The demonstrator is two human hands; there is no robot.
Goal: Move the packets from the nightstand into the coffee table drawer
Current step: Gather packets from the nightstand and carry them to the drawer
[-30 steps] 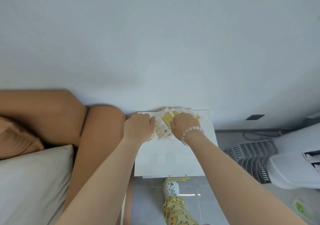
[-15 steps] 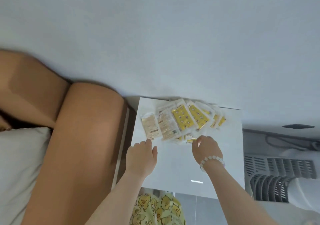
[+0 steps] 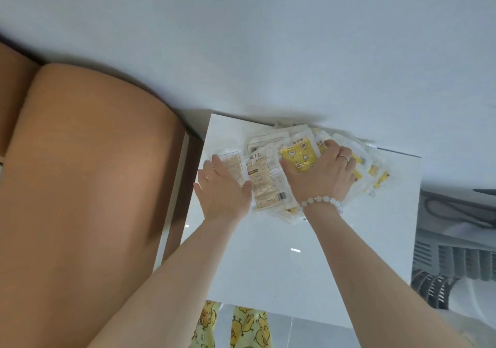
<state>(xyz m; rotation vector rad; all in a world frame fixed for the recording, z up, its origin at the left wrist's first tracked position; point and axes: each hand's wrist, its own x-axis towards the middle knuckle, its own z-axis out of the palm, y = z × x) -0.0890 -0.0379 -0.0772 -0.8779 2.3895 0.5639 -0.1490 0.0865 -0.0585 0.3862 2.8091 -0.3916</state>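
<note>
Several flat packets, clear with yellow and beige printing, lie overlapped in a pile at the back of the white nightstand, against the wall. My left hand lies flat on the leftmost packet with fingers straight. My right hand, with a ring and a bead bracelet, presses on the yellow packets in the middle of the pile, fingers spread. More packets stick out to the right of that hand. The coffee table drawer is out of view.
A tan padded headboard stands close on the left of the nightstand. A grey and white fan or heater sits on the floor to the right. The white wall is right behind the pile.
Both hands moved forward from the near side of the pile onto the packets, and the packets are bunched closer together. The camera came nearer to the nightstand.
</note>
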